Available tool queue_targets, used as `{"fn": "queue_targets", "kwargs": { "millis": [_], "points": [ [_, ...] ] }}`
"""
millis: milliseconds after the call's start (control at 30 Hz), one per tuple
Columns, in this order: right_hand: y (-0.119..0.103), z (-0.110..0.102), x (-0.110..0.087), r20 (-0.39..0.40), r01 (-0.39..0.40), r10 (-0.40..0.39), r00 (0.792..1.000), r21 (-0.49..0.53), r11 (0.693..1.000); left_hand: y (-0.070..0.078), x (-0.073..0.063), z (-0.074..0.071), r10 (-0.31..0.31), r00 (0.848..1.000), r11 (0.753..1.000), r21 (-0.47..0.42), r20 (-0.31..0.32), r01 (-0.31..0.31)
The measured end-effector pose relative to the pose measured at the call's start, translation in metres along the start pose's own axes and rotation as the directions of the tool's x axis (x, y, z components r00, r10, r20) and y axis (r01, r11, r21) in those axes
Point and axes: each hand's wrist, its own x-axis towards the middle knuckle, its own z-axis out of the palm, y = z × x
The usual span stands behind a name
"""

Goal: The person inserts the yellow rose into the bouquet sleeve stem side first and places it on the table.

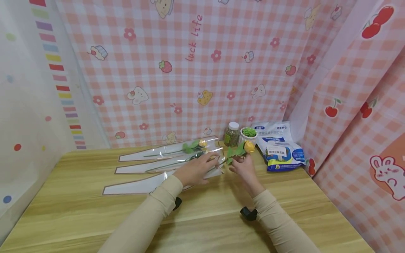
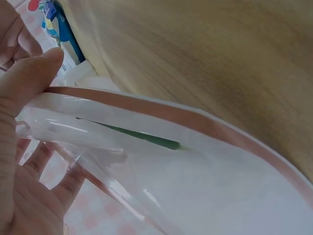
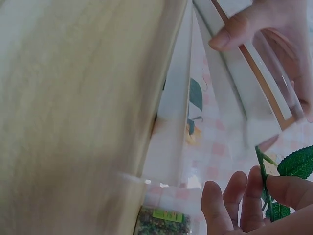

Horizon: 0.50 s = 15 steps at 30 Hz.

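Observation:
My left hand [image 1: 195, 170] grips the wide end of the nearest flower sleeve [image 1: 126, 189], a long tapered one with a clear front and brown border. In the left wrist view its thumb lies over the bordered edge [image 2: 146, 111], the other fingers beneath the film. My right hand [image 1: 246, 173] pinches the stem [image 3: 262, 169] of a yellow artificial rose [image 1: 249, 146] just below its green leaves [image 3: 297, 163]. The stem's lower end [image 2: 146, 139] shows inside the sleeve, while bloom and leaves stay outside its mouth.
Farther back lie two more sleeves, the rear one [image 1: 133, 157] with a yellow rose [image 1: 202, 143] inside, the middle one [image 1: 129, 169] with a dark-leaved stem. A lidded jar [image 1: 232, 135], a small potted succulent [image 1: 249, 133] and blue-white bags [image 1: 283, 154] stand at the back right.

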Motion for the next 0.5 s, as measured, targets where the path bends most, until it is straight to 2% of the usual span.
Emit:
{"fn": "queue_targets", "kwargs": {
  "millis": [267,500],
  "points": [
    [0.0043,0.0021,-0.0011,0.004,-0.044,0.044,0.999,-0.017,0.999,-0.0018,0.0002,-0.0011,-0.009,1.000,1.000,0.002,-0.010,0.009],
    [0.0073,0.0021,-0.0016,0.057,-0.076,0.076,0.995,-0.009,0.997,-0.0017,-0.0009,-0.0022,-0.018,1.000,1.000,-0.002,-0.008,0.018]
  ]
}}
